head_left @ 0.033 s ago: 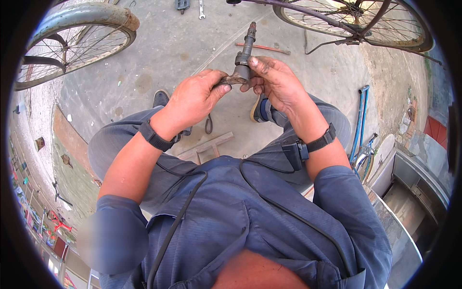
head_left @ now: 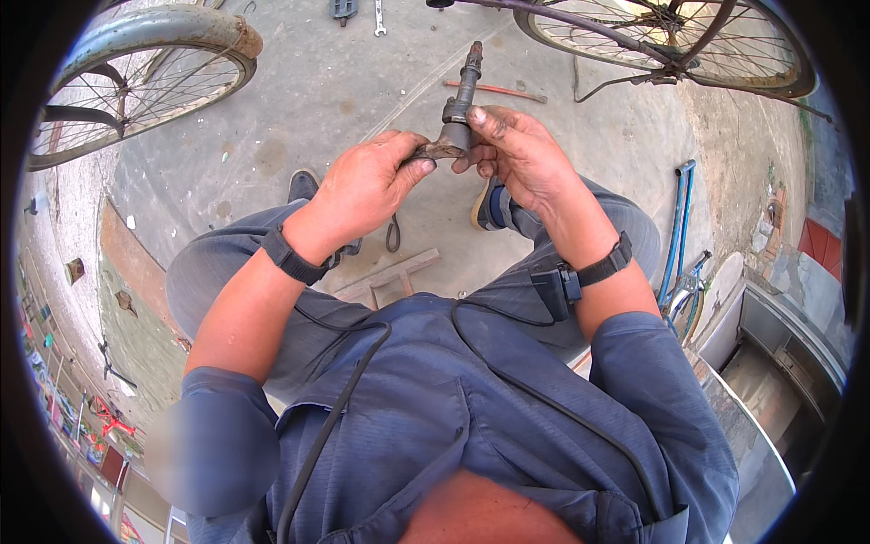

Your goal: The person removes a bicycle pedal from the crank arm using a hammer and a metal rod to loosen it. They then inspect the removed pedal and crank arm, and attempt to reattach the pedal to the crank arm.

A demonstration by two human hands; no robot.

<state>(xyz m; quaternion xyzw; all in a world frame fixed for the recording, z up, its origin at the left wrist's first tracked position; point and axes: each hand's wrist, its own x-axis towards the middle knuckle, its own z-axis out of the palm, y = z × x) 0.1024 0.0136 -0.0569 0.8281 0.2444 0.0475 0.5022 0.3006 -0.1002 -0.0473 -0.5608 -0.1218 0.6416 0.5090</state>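
Hands + part: no visible shift since earlier frame. L hand (head_left: 362,186) thumb & fingers closed on flat end of dark metal part (head_left: 462,95); R hand (head_left: 530,159) thumb & fingertips gripping its thick collar. Part held betw. hands, above floor (head_left: 308,100), shaft pointing away from person, tilted slightly R. Red bar (head_left: 507,91) on floor, partly behind shaft in view. Farther off: wrench (head_left: 380,20), pedal (head_left: 343,9) just L of it.

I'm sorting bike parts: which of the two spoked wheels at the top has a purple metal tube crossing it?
The upper-right spoked wheel: a purple metal tube crosses it. The upper-left spoked wheel instead has a wide, rust-stained blue-grey mudguard.
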